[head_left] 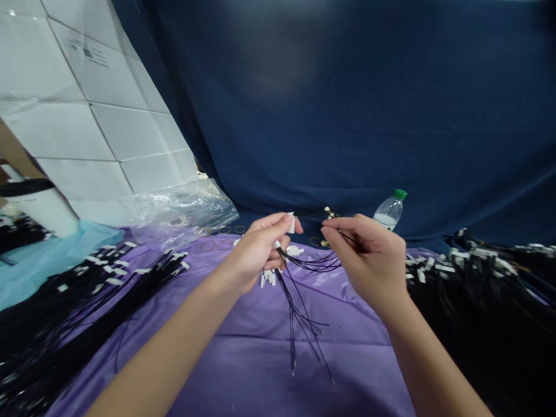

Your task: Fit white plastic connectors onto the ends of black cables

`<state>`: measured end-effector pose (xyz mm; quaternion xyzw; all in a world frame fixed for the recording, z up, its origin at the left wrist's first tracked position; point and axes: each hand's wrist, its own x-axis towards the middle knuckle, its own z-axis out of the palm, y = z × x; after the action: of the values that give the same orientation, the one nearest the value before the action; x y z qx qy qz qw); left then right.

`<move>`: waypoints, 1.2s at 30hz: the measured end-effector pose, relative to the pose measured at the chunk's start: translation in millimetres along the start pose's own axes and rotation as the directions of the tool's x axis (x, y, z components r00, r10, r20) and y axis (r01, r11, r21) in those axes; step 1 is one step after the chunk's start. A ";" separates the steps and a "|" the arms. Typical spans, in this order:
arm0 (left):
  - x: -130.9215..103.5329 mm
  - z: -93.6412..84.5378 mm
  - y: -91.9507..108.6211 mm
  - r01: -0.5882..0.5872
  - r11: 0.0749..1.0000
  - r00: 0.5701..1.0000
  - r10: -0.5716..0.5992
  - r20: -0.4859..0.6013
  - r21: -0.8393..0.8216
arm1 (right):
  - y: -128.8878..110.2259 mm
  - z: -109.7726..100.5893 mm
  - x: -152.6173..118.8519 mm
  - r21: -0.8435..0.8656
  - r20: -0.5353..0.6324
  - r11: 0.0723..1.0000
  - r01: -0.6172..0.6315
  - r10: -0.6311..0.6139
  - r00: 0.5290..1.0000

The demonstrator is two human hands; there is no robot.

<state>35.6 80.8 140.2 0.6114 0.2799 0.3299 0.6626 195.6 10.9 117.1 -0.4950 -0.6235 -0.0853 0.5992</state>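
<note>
Near the middle of the view, my left hand (263, 246) is closed on several thin black cables (297, 313), whose loose ends hang down over the purple cover. A small white connector (291, 223) sits between its thumb and index finger. To the right, my right hand (369, 249) has its thumb and index finger pinched together; what they hold is too small to make out. Some black cables stretch from the left hand toward the right palm. Below and behind the left hand lie small white connectors (268, 278) on the purple cover (321, 359).
Bundles of black cables with white ends lie at left (82, 313) and right (464, 289). A bottle with a green cap (390, 212) stands behind my right hand. White boxes (108, 133), clear plastic (186, 202) and a white container (46, 208) are at left; blue cloth (347, 104) hangs behind.
</note>
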 end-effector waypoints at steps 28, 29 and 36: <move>-5.2 8.5 3.2 -0.003 0.999 0.999 0.002 0.036 0.045 | -12.1 2.6 -4.9 -0.346 -0.033 0.907 0.241 -0.269 0.963; -4.8 8.1 3.9 -0.023 0.999 1.000 0.023 -0.004 0.033 | -17.2 1.7 -6.4 -0.403 -0.079 0.876 0.265 -0.322 0.943; 3.2 3.0 2.6 -0.267 0.962 0.894 0.220 -0.391 -0.067 | -52.5 11.8 -17.3 0.180 0.397 0.958 -0.223 0.137 0.908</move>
<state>39.6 81.5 143.1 0.5256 0.3039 0.5385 0.5842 146.4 -15.7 125.1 -0.4878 -0.6847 0.1383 0.5236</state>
